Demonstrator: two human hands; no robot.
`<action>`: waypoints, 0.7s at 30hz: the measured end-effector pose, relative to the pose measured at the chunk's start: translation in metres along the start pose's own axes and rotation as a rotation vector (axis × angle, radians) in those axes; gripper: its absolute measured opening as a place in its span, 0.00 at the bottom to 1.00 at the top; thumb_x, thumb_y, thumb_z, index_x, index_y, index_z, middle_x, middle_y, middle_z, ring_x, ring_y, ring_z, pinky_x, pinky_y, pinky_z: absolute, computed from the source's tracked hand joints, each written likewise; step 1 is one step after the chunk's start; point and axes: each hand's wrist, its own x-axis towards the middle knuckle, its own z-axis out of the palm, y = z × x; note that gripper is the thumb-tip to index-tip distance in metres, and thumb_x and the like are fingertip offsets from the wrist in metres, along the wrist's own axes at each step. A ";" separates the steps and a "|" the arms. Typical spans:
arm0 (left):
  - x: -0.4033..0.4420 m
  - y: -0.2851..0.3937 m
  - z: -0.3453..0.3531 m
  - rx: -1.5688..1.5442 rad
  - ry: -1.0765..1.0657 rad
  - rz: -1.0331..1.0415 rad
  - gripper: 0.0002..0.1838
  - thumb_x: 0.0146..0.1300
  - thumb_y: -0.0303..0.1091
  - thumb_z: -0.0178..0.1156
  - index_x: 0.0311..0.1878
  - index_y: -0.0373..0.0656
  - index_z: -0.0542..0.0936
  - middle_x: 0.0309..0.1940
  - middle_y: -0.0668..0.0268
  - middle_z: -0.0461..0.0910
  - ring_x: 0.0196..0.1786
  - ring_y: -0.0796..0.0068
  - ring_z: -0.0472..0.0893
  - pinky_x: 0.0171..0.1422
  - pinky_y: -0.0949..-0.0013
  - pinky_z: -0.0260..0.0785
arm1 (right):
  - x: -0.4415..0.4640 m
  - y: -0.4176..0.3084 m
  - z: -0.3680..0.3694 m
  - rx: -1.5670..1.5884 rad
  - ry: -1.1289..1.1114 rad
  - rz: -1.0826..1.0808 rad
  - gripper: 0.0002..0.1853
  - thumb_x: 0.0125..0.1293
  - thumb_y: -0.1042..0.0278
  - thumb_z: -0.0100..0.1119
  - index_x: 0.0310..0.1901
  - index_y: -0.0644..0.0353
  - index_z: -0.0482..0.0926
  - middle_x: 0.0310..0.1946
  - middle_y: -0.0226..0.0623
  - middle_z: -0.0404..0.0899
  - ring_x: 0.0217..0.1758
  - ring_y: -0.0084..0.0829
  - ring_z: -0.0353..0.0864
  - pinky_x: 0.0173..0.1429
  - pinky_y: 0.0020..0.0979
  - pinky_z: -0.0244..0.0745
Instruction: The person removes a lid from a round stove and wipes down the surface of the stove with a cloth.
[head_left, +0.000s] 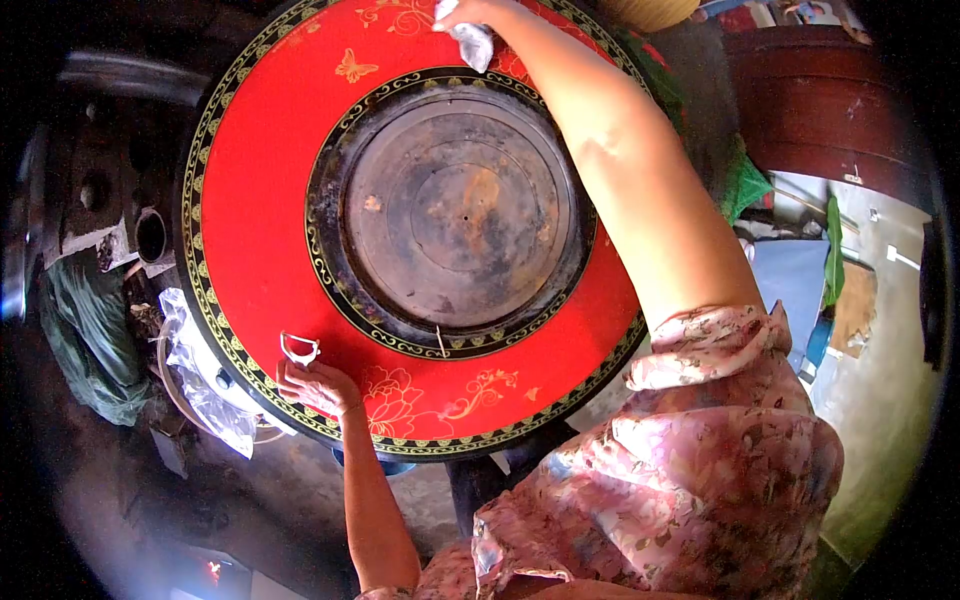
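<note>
My left hand [318, 388] is closed around what looks like a white Y-shaped peeler [300, 350], over the near-left part of a round red table top [260, 220] with gold flowers and a black-and-gold border. My right arm stretches across to the far side. There my right hand [466, 12], partly cut off by the top of the view, grips a crumpled white cloth [474, 46] against the red surface. A round, stained metal stove plate [460, 220] fills the middle of the table.
A thin pale sliver [441, 342] lies on the inner border. At left are a dark green bag [95, 340] and a basket lined with clear plastic [215, 400]. A dark red wooden cabinet [830, 110] and a green leaf-like object [833, 250] stand at right.
</note>
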 end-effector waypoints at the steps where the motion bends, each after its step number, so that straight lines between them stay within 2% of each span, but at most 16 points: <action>1: 0.001 0.001 0.000 0.003 -0.001 -0.004 0.19 0.61 0.28 0.51 0.56 0.35 0.67 0.55 0.52 0.67 0.57 0.48 0.66 0.61 0.43 0.58 | -0.037 -0.025 -0.030 0.031 -0.021 0.197 0.38 0.46 0.47 0.75 0.59 0.56 0.77 0.64 0.53 0.71 0.71 0.53 0.64 0.74 0.46 0.59; 2: 0.000 -0.001 0.002 -0.001 0.008 0.009 0.19 0.62 0.28 0.51 0.56 0.34 0.67 0.56 0.51 0.67 0.57 0.48 0.65 0.61 0.43 0.58 | -0.033 0.005 -0.001 0.024 0.336 -0.045 0.37 0.50 0.49 0.71 0.61 0.57 0.74 0.66 0.54 0.68 0.71 0.54 0.63 0.73 0.49 0.59; 4: -0.002 -0.007 0.006 -0.004 0.022 0.037 0.19 0.63 0.29 0.50 0.57 0.34 0.67 0.56 0.51 0.67 0.57 0.48 0.65 0.61 0.43 0.59 | -0.022 0.006 0.054 -0.112 0.787 -0.005 0.34 0.52 0.53 0.68 0.60 0.58 0.73 0.64 0.55 0.69 0.68 0.55 0.65 0.70 0.53 0.60; 6: 0.000 -0.001 0.001 -0.003 -0.004 -0.007 0.18 0.66 0.31 0.50 0.58 0.35 0.67 0.56 0.52 0.67 0.57 0.48 0.66 0.60 0.43 0.59 | -0.055 -0.074 0.057 0.107 0.823 -0.140 0.31 0.52 0.56 0.67 0.58 0.58 0.72 0.59 0.54 0.70 0.62 0.56 0.67 0.66 0.54 0.63; 7: 0.001 0.002 0.000 0.003 -0.005 -0.007 0.18 0.67 0.32 0.49 0.58 0.35 0.67 0.55 0.52 0.67 0.57 0.48 0.66 0.60 0.42 0.59 | -0.066 -0.116 0.067 0.218 0.899 -0.306 0.25 0.51 0.62 0.66 0.52 0.60 0.74 0.51 0.51 0.72 0.57 0.53 0.70 0.60 0.51 0.67; 8: 0.001 0.005 -0.002 0.008 -0.008 -0.004 0.18 0.68 0.32 0.49 0.58 0.35 0.67 0.55 0.52 0.67 0.57 0.48 0.66 0.60 0.42 0.59 | -0.083 -0.161 0.063 0.324 0.882 -0.516 0.23 0.50 0.67 0.68 0.50 0.60 0.77 0.47 0.48 0.75 0.55 0.49 0.73 0.58 0.47 0.70; 9: 0.000 0.000 0.002 0.052 -0.007 0.007 0.18 0.69 0.34 0.47 0.58 0.35 0.66 0.55 0.51 0.67 0.57 0.48 0.66 0.60 0.42 0.59 | -0.070 -0.140 0.104 0.435 0.803 -0.433 0.27 0.49 0.57 0.77 0.51 0.50 0.79 0.52 0.42 0.79 0.57 0.41 0.77 0.59 0.45 0.73; 11: 0.000 -0.004 0.004 0.084 -0.015 0.042 0.18 0.70 0.34 0.47 0.58 0.34 0.66 0.55 0.51 0.67 0.57 0.48 0.66 0.61 0.42 0.58 | -0.138 -0.241 0.104 0.596 0.516 -0.412 0.35 0.43 0.58 0.80 0.55 0.52 0.77 0.53 0.42 0.74 0.58 0.43 0.72 0.60 0.45 0.69; 14: 0.001 0.005 -0.004 0.072 -0.038 0.021 0.18 0.71 0.36 0.46 0.58 0.33 0.67 0.55 0.50 0.67 0.58 0.48 0.65 0.64 0.42 0.58 | -0.205 -0.327 0.144 0.738 0.234 -0.701 0.32 0.46 0.69 0.76 0.57 0.53 0.76 0.64 0.37 0.71 0.69 0.42 0.67 0.72 0.44 0.64; 15: 0.002 0.002 -0.001 0.075 -0.040 0.025 0.19 0.71 0.36 0.45 0.58 0.33 0.67 0.55 0.50 0.67 0.58 0.48 0.65 0.64 0.42 0.58 | -0.217 -0.334 0.180 0.595 0.272 -0.818 0.31 0.47 0.69 0.75 0.57 0.52 0.77 0.65 0.34 0.71 0.71 0.41 0.66 0.74 0.43 0.62; 16: 0.001 -0.001 0.002 0.079 -0.043 0.026 0.19 0.71 0.37 0.45 0.58 0.33 0.67 0.55 0.50 0.67 0.58 0.48 0.65 0.65 0.42 0.57 | -0.222 -0.335 0.208 0.449 0.305 -0.931 0.30 0.48 0.68 0.74 0.56 0.51 0.77 0.67 0.31 0.70 0.72 0.41 0.66 0.76 0.43 0.60; 18: 0.000 -0.008 0.008 0.056 -0.038 0.011 0.21 0.72 0.40 0.43 0.59 0.33 0.67 0.56 0.49 0.67 0.59 0.47 0.65 0.66 0.41 0.57 | -0.194 -0.307 0.179 0.462 0.477 -1.004 0.23 0.49 0.69 0.72 0.50 0.49 0.80 0.59 0.31 0.77 0.65 0.40 0.73 0.70 0.43 0.68; 20: -0.001 -0.010 0.008 0.010 -0.066 -0.049 0.21 0.72 0.40 0.43 0.59 0.33 0.67 0.56 0.48 0.67 0.59 0.47 0.65 0.66 0.41 0.57 | -0.154 -0.247 0.132 0.556 0.428 -0.830 0.24 0.51 0.64 0.71 0.52 0.49 0.80 0.60 0.34 0.77 0.65 0.41 0.73 0.70 0.42 0.68; 21: -0.002 -0.012 0.008 0.105 -0.063 0.025 0.21 0.71 0.37 0.45 0.61 0.33 0.65 0.57 0.48 0.67 0.59 0.47 0.65 0.64 0.40 0.59 | -0.134 -0.204 0.109 0.579 0.435 -0.717 0.24 0.51 0.61 0.71 0.53 0.49 0.80 0.60 0.35 0.77 0.65 0.41 0.74 0.69 0.42 0.68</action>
